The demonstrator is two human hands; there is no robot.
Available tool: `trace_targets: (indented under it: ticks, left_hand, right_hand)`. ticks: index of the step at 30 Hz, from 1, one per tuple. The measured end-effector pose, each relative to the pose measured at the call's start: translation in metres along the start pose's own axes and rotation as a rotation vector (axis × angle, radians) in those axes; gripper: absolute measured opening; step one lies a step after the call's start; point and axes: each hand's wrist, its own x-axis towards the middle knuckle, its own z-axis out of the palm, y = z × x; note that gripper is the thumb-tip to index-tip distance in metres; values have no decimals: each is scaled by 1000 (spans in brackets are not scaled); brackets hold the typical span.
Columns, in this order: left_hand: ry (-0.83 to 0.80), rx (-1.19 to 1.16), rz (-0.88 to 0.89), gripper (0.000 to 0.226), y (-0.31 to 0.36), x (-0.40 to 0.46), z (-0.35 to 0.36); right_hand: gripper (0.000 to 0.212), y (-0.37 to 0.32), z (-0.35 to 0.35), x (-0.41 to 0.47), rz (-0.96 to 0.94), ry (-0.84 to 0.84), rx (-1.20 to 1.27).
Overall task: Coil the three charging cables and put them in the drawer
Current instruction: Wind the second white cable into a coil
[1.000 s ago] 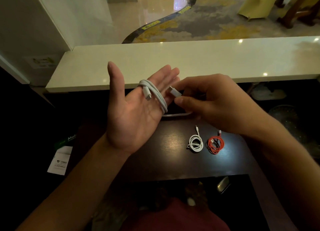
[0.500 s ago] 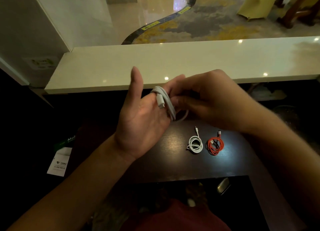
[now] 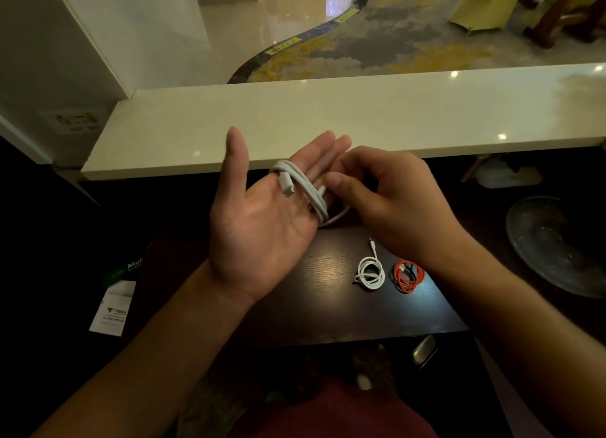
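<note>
My left hand (image 3: 262,221) is held palm up above the dark wooden table (image 3: 328,306), fingers straight. A thick white cable (image 3: 303,188) is wound in loops around those fingers, one plug lying on the palm. My right hand (image 3: 390,201) pinches the cable's free end beside the left fingers. On the table lie a small coiled white cable (image 3: 370,272) and a coiled orange cable (image 3: 408,275), side by side, below my right wrist. The drawer is not clearly visible.
A pale stone counter ledge (image 3: 328,116) runs across behind the hands. A white leaflet (image 3: 113,309) and a green package lie on the dark floor at left. A round glass plate (image 3: 557,244) sits at right. A small metallic object (image 3: 424,349) lies below the table's front edge.
My left hand has opened flat again after tilting, and my right hand has drawn the cable's end round the left fingers, adding to the loops. The two coiled cables on the table have not moved.
</note>
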Motion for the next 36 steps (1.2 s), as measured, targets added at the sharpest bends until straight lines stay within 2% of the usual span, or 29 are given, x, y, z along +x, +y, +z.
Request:
trace_targets:
  ticks: [5,9,13,14,16,18,20,23,29,31,33,36]
  left_hand:
    - [-32,126,-13,102,-1,-2,-4]
    - [-75,143,-38,106,-3,-2,-7]
    - [-68,91,7,106,-4,1,-10]
    - [-40,61,19,106,-3,2,-12]
    - [15,-17,37,105,0,6,-18]
    - [43,-59,44,105,2,9,-23]
    - [46,-40,33,107,1,10,-25]
    - [71,10,19,109,-3,12,-28]
    - [15,-67,-64,112,-4,6,-22]
    - [-8,-98,-87,113,-1,6,-26]
    - [4,-129,-107,114,1,10,-32]
    - [102,-143,-102,115,0,13,-38]
  right_hand:
    - [13,1,2,1,68,1,148]
    - [11,-9,8,-10,5,-68,94]
    - [16,-12,-1,-11,-36,-170,275]
    - [19,-11,-1,-13,-73,-160,241]
    - [38,-9,2,-18,-197,-12,-11]
    - [39,-10,6,-20,-341,144,-225]
    - [31,-11,13,-16,-456,104,-346]
    - [28,-9,17,-6,-507,-11,-482]
    - [18,-10,14,9,-733,-2,-589]
    - [17,-12,18,6,-802,-11,-541]
    - [13,-11,23,0,-821,-75,-393]
    - [11,-4,28,-10,-681,-213,-147]
